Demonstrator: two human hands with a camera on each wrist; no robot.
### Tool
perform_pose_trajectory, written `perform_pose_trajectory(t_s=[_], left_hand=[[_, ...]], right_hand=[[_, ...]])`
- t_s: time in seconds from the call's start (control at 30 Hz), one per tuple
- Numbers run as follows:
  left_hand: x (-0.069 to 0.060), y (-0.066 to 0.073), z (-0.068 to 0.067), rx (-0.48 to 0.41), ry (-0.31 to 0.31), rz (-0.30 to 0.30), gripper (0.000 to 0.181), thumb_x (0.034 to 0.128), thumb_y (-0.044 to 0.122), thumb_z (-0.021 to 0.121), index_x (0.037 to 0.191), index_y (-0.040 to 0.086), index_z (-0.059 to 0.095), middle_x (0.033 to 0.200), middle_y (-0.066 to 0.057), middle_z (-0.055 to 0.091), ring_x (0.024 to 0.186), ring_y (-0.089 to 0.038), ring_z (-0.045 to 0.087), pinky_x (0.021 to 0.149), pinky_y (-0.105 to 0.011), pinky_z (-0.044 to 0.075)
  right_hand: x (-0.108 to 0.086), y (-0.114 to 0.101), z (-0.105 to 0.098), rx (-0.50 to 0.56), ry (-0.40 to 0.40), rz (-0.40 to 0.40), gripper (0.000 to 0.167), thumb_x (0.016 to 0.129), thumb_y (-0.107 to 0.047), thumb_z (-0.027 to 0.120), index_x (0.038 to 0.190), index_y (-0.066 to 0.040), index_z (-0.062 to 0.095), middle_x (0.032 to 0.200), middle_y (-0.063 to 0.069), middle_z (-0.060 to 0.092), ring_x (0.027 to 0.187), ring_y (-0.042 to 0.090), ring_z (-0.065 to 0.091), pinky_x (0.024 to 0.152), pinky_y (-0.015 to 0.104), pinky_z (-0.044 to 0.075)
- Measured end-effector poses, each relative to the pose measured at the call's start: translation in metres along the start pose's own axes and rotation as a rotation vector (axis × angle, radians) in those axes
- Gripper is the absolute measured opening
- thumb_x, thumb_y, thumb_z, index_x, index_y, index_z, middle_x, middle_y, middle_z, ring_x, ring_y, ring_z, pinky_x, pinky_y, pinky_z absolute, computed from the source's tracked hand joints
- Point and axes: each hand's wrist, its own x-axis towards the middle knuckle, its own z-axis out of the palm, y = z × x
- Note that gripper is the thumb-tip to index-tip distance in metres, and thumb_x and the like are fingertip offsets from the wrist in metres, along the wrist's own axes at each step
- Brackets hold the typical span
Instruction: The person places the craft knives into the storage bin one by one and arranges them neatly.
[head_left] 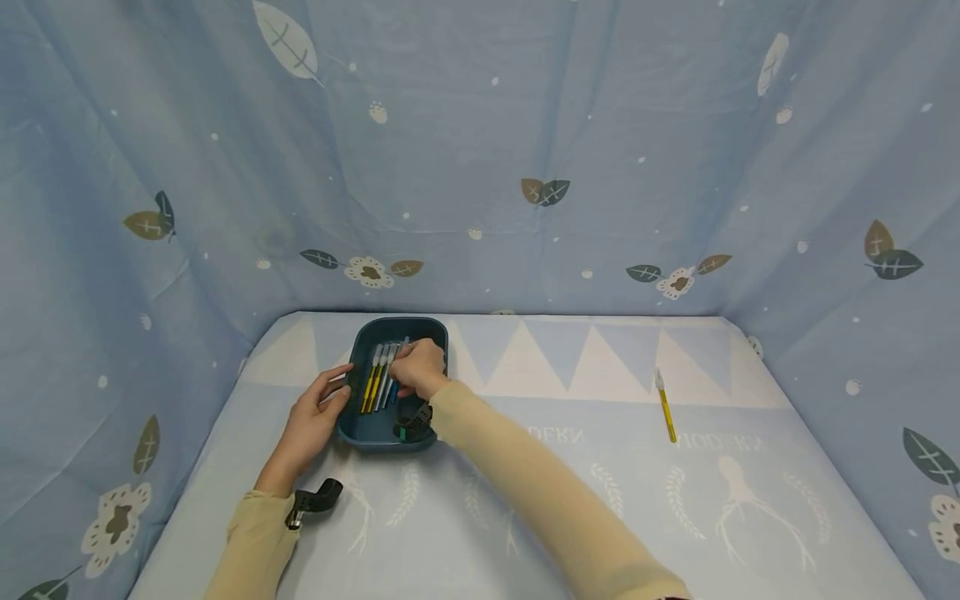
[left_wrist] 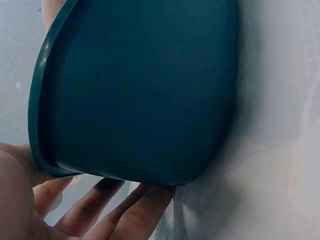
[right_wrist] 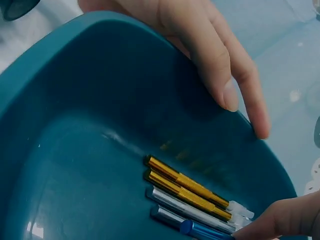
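Observation:
A dark teal plastic tray (head_left: 367, 433) with a raised rim stands at the back left of the table. My left hand (head_left: 309, 425) holds its left side, thumb over the rim and fingers against the outer wall (left_wrist: 140, 125). Inside, slim metal craft knives with clear caps lie side by side: gold ones (right_wrist: 190, 192), silver ones (right_wrist: 187, 209) and a blue craft knife (right_wrist: 202, 231). My right hand (head_left: 422, 367) reaches into the tray and pinches the blue craft knife near its capped end. Its fingertips are partly hidden.
A single gold craft knife (head_left: 667, 412) with a clear cap lies apart on the right of the table. Printed cloth covers the tabletop (head_left: 525, 517). Blue patterned curtains (head_left: 480, 150) enclose the back and both sides.

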Motion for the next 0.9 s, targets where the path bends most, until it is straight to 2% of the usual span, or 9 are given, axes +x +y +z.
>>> perform_pose_trajectory(t_s=[0.03, 0.17, 0.37, 0.5, 0.63, 0.9], left_hand=[[0.0, 0.0, 0.0, 0.0, -0.001, 0.001, 0.051, 0.1199, 0.024, 0.05, 0.169, 0.014, 0.04, 0.168, -0.029, 0.041, 0.152, -0.053, 0.041, 0.122, -0.068, 0.037], [0.001, -0.002, 0.0, -0.002, 0.002, 0.001, 0.051, 0.12, 0.025, 0.05, 0.169, 0.015, 0.041, 0.168, -0.028, 0.04, 0.152, -0.052, 0.042, 0.122, -0.068, 0.037], [0.0, -0.002, -0.001, 0.005, -0.006, -0.002, 0.052, 0.1201, 0.027, 0.05, 0.169, 0.015, 0.04, 0.169, -0.029, 0.039, 0.153, -0.053, 0.041, 0.122, -0.068, 0.037], [-0.002, -0.001, -0.001, 0.004, -0.011, -0.001, 0.053, 0.12, 0.028, 0.05, 0.17, 0.015, 0.04, 0.169, -0.029, 0.039, 0.153, -0.054, 0.04, 0.122, -0.069, 0.037], [-0.002, -0.002, -0.001, 0.0, -0.01, 0.002, 0.053, 0.12, 0.029, 0.05, 0.17, 0.015, 0.04, 0.169, -0.029, 0.04, 0.153, -0.054, 0.04, 0.122, -0.069, 0.037], [0.0, -0.002, 0.0, 0.003, -0.012, -0.004, 0.053, 0.12, 0.03, 0.05, 0.17, 0.016, 0.039, 0.168, -0.029, 0.04, 0.152, -0.054, 0.041, 0.122, -0.068, 0.037]], right_hand=[[0.002, 0.001, 0.002, -0.001, 0.011, 0.002, 0.032, 0.091, 0.008, 0.074, 0.071, -0.014, 0.063, 0.083, 0.007, 0.062, 0.054, 0.028, 0.067, 0.059, 0.045, 0.067], [0.006, 0.004, 0.007, -0.017, 0.013, 0.023, 0.049, 0.091, 0.009, 0.07, 0.058, -0.018, 0.046, 0.062, 0.004, 0.044, 0.041, 0.02, 0.051, 0.059, 0.046, 0.067], [0.006, 0.007, 0.01, -0.018, 0.004, 0.032, 0.057, 0.09, 0.012, 0.066, 0.049, -0.02, 0.042, 0.056, 0.0, 0.038, 0.037, 0.016, 0.042, 0.058, 0.043, 0.067], [0.005, 0.009, 0.011, -0.014, 0.001, 0.031, 0.062, 0.091, 0.012, 0.065, 0.049, -0.022, 0.034, 0.049, -0.002, 0.026, 0.033, 0.014, 0.032, 0.053, 0.041, 0.065], [0.006, 0.009, 0.013, -0.01, 0.019, 0.03, 0.064, 0.09, 0.012, 0.067, 0.048, -0.022, 0.033, 0.045, -0.004, 0.025, 0.032, 0.015, 0.032, 0.049, 0.039, 0.063], [0.006, 0.012, 0.013, -0.003, 0.02, 0.025, 0.062, 0.089, 0.012, 0.07, 0.049, -0.021, 0.036, 0.047, -0.004, 0.027, 0.033, 0.015, 0.034, 0.046, 0.038, 0.062]])
